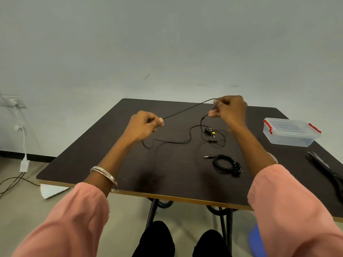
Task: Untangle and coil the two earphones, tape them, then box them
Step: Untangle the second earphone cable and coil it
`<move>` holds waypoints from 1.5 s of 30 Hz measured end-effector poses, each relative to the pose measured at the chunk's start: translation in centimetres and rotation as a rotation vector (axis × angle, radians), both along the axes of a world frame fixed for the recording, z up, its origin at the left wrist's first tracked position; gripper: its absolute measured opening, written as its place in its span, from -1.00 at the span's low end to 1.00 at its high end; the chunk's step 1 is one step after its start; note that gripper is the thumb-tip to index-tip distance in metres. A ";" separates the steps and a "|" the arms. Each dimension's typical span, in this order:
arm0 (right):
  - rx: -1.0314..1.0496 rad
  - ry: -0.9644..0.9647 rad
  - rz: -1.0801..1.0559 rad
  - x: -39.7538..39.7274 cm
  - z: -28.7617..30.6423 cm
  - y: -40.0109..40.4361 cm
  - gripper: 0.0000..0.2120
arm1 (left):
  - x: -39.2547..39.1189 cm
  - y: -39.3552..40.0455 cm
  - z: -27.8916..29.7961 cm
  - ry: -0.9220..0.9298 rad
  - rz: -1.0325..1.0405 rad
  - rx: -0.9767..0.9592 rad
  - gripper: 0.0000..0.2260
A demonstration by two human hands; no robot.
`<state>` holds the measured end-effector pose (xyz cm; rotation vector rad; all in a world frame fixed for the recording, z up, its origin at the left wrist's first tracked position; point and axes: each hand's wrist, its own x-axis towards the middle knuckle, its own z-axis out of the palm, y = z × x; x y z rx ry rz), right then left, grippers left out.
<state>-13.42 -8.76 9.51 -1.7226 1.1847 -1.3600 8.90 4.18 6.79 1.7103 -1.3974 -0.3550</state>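
A black earphone cable [187, 109] is stretched taut in the air between my left hand [144, 126] and my right hand [230, 108], both pinching it. The rest of this cable trails down in loose loops on the dark table [92, 154], ending in a small tangle with earbuds and a yellow tag [211, 133]. A second black earphone [225, 164] lies coiled on the table nearer to me, its plug pointing left. A clear plastic box [290, 133] with red clips stands shut at the right.
Black scissors [326, 167] lie at the table's right edge. A wall stands behind the table. Chargers and cables hang at the far left and run over the floor. A white sheet lies on the floor under the table's left corner.
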 end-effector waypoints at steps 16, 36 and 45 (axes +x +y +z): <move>-0.287 0.800 0.407 4.8 0.3 3.4 -0.63 | -4.6 -2.7 1.1 -0.414 0.169 -0.146 -0.80; 0.113 0.426 0.215 1.6 -1.2 0.3 -0.58 | 1.7 -0.5 1.2 -0.129 0.284 -0.336 -0.78; -0.014 0.794 0.754 5.3 0.4 4.4 -0.10 | -0.8 -1.0 1.9 -0.278 0.134 -0.350 -0.82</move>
